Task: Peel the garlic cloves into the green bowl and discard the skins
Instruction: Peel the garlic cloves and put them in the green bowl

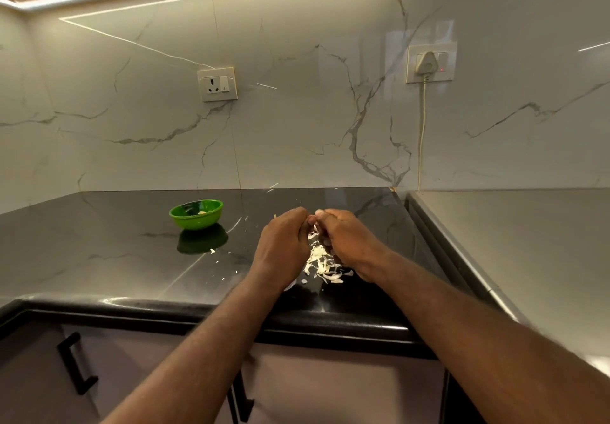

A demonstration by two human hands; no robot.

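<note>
Far left, below the counter's edge, there's the black bar handle (76,362) on the cabinet door. Up on the glossy black stone countertop (115,258) sits the small round green bowl (194,223), upright, well off to the left of my hands. A pale peeled piece (202,212) lies in its bottom, and the bowl's reflection shines in the stone in front of it. Just beside that reflection, a few loose white flecks of skin (213,251) dot the counter. On the marble wall above, a white switched socket (218,84). Now the middle: my left hand (284,242), back up, fingers curled in, thumb and fingertips pinching toward the right. Meeting it tip to tip is my right hand (346,242), curled the same way, knuckles up. Between the two sets of fingertips I'm pinching what looks like a garlic clove (314,228), though my fingers cover most of it. Directly beneath my hands, on the counter, lies the heap of papery white garlic skins (321,263). Further right on the wall there's a white plug (429,62) in a second socket, its pale cable (422,133) dropping toward the counter's back corner. Last comes the grey matte surface (528,242), butting against the black stone.
</note>
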